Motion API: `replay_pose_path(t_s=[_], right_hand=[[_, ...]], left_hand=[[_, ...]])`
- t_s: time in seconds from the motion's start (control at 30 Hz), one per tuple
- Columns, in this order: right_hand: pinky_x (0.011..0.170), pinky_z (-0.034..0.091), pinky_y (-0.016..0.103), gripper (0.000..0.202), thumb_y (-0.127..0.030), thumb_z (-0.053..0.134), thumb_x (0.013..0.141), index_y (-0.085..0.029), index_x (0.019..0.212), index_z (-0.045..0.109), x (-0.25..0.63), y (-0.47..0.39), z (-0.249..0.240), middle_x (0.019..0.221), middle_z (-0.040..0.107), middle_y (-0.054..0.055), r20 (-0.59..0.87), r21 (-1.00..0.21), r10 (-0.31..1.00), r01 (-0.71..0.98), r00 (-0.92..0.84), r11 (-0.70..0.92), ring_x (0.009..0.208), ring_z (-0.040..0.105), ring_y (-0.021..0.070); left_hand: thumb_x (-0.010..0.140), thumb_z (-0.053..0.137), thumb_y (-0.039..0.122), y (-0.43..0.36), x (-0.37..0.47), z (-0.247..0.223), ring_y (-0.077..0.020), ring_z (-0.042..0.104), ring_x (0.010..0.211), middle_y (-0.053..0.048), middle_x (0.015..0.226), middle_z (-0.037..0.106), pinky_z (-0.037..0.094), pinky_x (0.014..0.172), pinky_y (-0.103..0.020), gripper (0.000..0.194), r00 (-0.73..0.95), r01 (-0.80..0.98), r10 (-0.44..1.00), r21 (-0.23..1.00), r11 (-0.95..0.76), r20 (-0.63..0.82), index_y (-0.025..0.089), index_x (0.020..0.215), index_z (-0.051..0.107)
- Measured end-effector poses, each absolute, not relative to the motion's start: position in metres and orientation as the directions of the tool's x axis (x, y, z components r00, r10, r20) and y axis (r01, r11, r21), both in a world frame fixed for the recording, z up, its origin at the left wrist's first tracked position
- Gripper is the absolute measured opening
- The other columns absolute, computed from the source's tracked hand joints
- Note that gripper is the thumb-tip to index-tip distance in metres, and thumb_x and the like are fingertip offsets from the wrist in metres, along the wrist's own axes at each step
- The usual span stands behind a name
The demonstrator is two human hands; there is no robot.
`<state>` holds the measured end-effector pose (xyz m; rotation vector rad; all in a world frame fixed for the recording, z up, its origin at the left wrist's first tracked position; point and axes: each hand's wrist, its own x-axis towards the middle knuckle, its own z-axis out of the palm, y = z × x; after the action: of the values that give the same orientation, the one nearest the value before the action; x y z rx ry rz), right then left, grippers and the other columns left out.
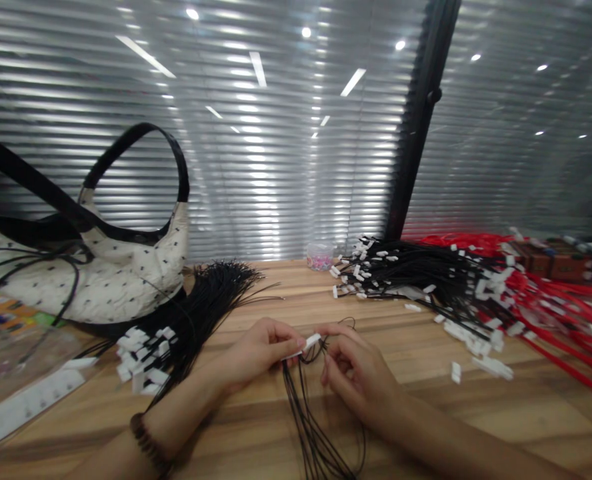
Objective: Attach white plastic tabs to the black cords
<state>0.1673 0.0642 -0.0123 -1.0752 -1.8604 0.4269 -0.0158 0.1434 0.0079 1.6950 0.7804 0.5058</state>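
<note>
My left hand (261,350) pinches a small white plastic connector (313,341) between thumb and fingers, near the middle of the table. Thin black wires (303,420) hang from around it toward the table's near edge, and some loop between the hands. Close by on the right, my right hand (359,373) has its fingers curled together at the black wires beside the connector. Its fingertips seem closed on a wire, though the exact grip is partly hidden. A dark beaded bracelet (149,443) circles the left wrist.
Left of the hands lies a bundle of black wires (201,313) with white connectors (143,357), before a white handbag (126,287). At right are more black wires (416,263), red wires (566,333) and loose white connectors (476,340). A small clear tub (319,257) stands behind.
</note>
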Motion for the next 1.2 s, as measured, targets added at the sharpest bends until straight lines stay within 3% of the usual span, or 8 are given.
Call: replay_pose_path(t_s=[0.13,0.27,0.47,0.73,1.07,1.2], right_hand=[[0.065,0.048,0.024,0.016,-0.006,0.044,0.077,-0.018,0.069,0.050,0.1670,0.0647,-0.0120,0.103,0.056,0.009,0.552,-0.649,0.811,0.513,-0.192,0.563,0.084,0.059,0.0149],[0.069,0.048,0.024,0.017,-0.006,0.042,0.078,-0.019,0.070,0.048,0.1655,0.0641,-0.0111,0.094,0.057,0.009,0.592,-0.608,0.778,0.517,-0.211,0.603,0.095,0.055,0.0173],[0.074,0.049,0.027,0.017,-0.005,0.040,0.079,-0.019,0.081,0.050,0.1631,0.0637,-0.0141,0.093,0.056,0.008,0.622,-0.583,0.756,0.525,-0.202,0.620,0.090,0.057,0.0154],[0.080,0.048,0.029,0.016,-0.006,0.043,0.078,-0.019,0.073,0.052,0.1620,0.0639,-0.0137,0.093,0.059,0.009,0.662,-0.549,0.728,0.546,-0.179,0.633,0.098,0.055,0.0179],[0.062,0.050,0.022,0.012,-0.010,0.051,0.077,-0.016,0.068,0.056,0.1642,0.0669,-0.0137,0.105,0.060,0.012,0.602,-0.653,0.794,0.518,-0.089,0.553,0.082,0.062,0.0153],[0.074,0.050,0.025,0.016,-0.008,0.047,0.078,-0.017,0.068,0.055,0.1643,0.0661,-0.0134,0.100,0.062,0.011,0.679,-0.573,0.723,0.524,-0.126,0.630,0.093,0.060,0.0166]], left_hand=[[0.074,0.060,0.042,0.1438,-0.0164,0.0075,-0.0102,0.041,0.053,0.000,0.054,0.055,0.031,0.052,-0.022,0.031,0.677,0.250,0.731,0.960,-0.125,-0.082,0.012,0.071,0.068],[0.073,0.061,0.042,0.1441,-0.0167,0.0064,-0.0099,0.042,0.053,0.000,0.055,0.055,0.030,0.051,-0.021,0.031,0.672,0.246,0.737,0.961,-0.127,-0.075,0.012,0.071,0.069],[0.073,0.062,0.041,0.1438,-0.0167,0.0064,-0.0103,0.042,0.054,0.000,0.055,0.055,0.032,0.052,-0.022,0.030,0.671,0.236,0.737,0.965,-0.111,-0.079,0.012,0.071,0.068],[0.072,0.062,0.041,0.1434,-0.0159,0.0066,-0.0102,0.042,0.053,-0.001,0.055,0.054,0.031,0.052,-0.022,0.032,0.665,0.229,0.742,0.969,-0.094,-0.085,0.010,0.070,0.068],[0.073,0.060,0.044,0.1413,-0.0128,0.0075,-0.0103,0.040,0.052,0.001,0.054,0.052,0.030,0.051,-0.022,0.034,0.660,0.253,0.746,0.960,-0.116,-0.084,0.011,0.069,0.067],[0.073,0.061,0.042,0.1393,-0.0116,0.0077,-0.0102,0.040,0.053,0.001,0.053,0.052,0.029,0.051,-0.022,0.032,0.651,0.242,0.757,0.961,-0.133,-0.059,0.012,0.065,0.065]])
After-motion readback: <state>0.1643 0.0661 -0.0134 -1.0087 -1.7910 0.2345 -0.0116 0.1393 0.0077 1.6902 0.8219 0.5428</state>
